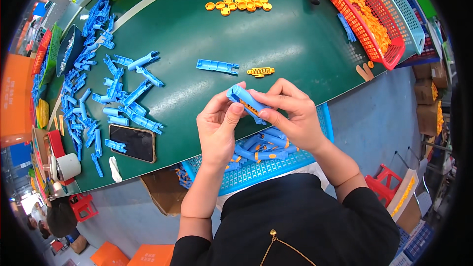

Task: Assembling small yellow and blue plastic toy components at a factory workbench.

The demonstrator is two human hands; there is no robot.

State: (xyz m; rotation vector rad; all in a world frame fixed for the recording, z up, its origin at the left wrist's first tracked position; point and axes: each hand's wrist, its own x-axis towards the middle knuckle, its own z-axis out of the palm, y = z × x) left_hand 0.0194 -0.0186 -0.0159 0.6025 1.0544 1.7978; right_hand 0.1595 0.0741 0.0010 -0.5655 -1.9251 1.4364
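Observation:
Both my hands hold a blue plastic casing [250, 99] just over the table's near edge, with a strip of orange showing inside it. My left hand [218, 120] grips its left end between thumb and fingers. At the other end, my right hand [294, 113] pinches it with thumb and forefinger. Beyond my hands, a blue half-shell [218, 66] lies on the green table [182, 34]. Beside that half-shell rests a yellow ridged strip [260, 72]. Below my hands, a light-blue basket [246, 181] contains several blue pieces with orange spots [271, 155].
Blue shells [128, 93] lie scattered across the left side, near a dark phone [133, 142] and a roll of tape [68, 166]. Round orange caps [241, 3] are grouped at the back. A red basket [340, 7] of orange parts stands back right. Red stools [83, 207] are on the floor.

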